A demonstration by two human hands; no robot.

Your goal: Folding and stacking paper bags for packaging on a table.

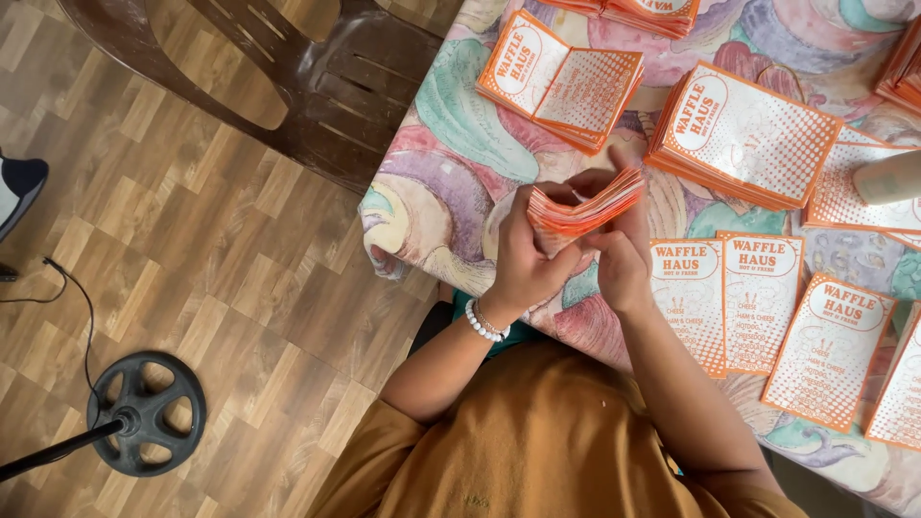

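We sit at the table (451,163), which has a soft cloth with big swirls of green, purple and pink. A dark brown plastic chair (317,86) stands just beside it on the wooden floor (192,249).

On the table lie many orange and white paper sleeves. Thick piles of them (743,134) sit at the far side. One more pile (561,82) lies near the table's edge. Four single sleeves (758,297) lie flat in a row near our right arm. So we think a good part of the sorting is done, with piles made and some sleeves laid out, and the bunch we hold is still to do.

Both our hands are up above the table edge. Our left hand (523,259) is closed around a fanned bunch of orange paper sleeves (580,211), gripping it from the side. Our right hand (624,254) pinches the same bunch, fingers bent over its top. Each grip is clenched on the bunch, not loose. A white bead bracelet (483,324) sits on our left wrist.
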